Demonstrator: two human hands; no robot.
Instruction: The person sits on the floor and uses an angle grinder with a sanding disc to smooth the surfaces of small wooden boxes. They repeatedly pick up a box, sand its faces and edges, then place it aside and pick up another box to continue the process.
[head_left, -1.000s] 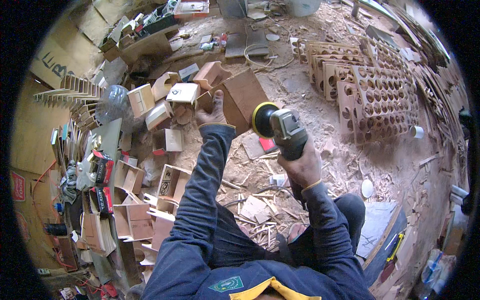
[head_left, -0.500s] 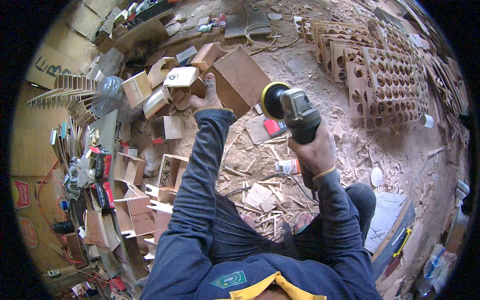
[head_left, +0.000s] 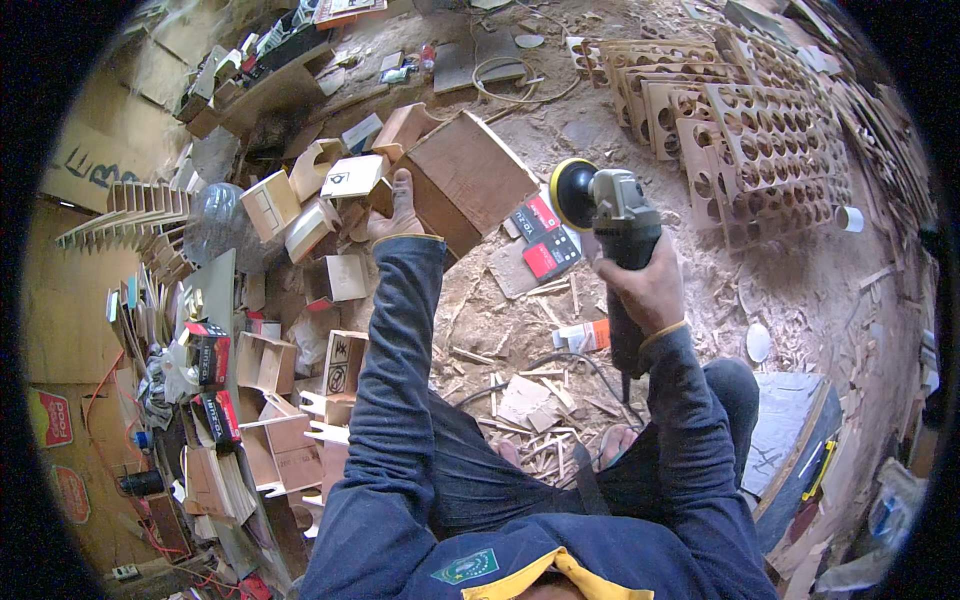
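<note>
My left hand [head_left: 396, 218] grips a brown wooden box [head_left: 472, 178] at its left side, thumb up along the wood; the other fingers are mostly hidden. The box is held tilted over the floor. In my right hand [head_left: 650, 288] is an angle grinder [head_left: 626, 215], its dark body upright and its cord hanging below. A round sanding pad [head_left: 573, 193] with a yellow rim is fitted to its head, facing the box. A gap separates pad and box. Beyond my left hand lie several small wooden boxes, among them a pale one with a black print [head_left: 355, 177].
Wood scraps [head_left: 535, 400] litter the dusty floor around my feet. Red-and-black cartons [head_left: 548, 250] lie below the pad. Perforated wooden panels [head_left: 765, 150] lean at the far right. More wooden pieces [head_left: 265, 362] crowd the left. A blue-edged board [head_left: 785, 430] stands beside my right knee.
The grinder has moved right, away from the box, widening the gap. My left hand and the box have shifted slightly left, and more of the red-and-black cartons shows.
</note>
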